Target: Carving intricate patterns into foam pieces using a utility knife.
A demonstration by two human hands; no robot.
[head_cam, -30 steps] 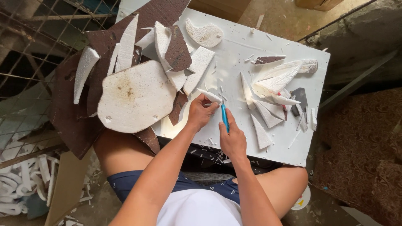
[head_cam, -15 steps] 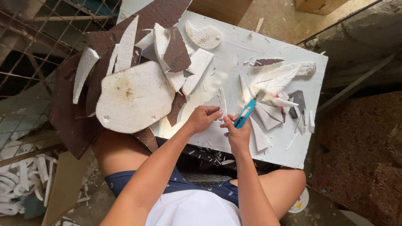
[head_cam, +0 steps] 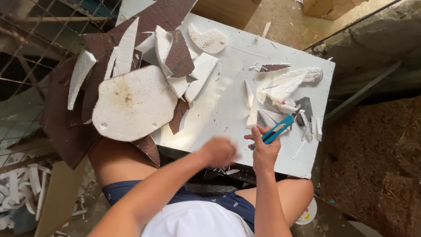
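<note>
A: Right hand [head_cam: 265, 151] status?
B: Closed around a blue utility knife [head_cam: 277, 130], held at the near edge of the white counter [head_cam: 228, 109], beside white foam offcuts [head_cam: 280, 90].
A: Left hand [head_cam: 218, 151]?
B: Motion-blurred above the near edge; whether it is open or closed cannot be determined.

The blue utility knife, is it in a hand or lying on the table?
In hand: the right hand grips the blue utility knife, lifted above the white table.
</note>
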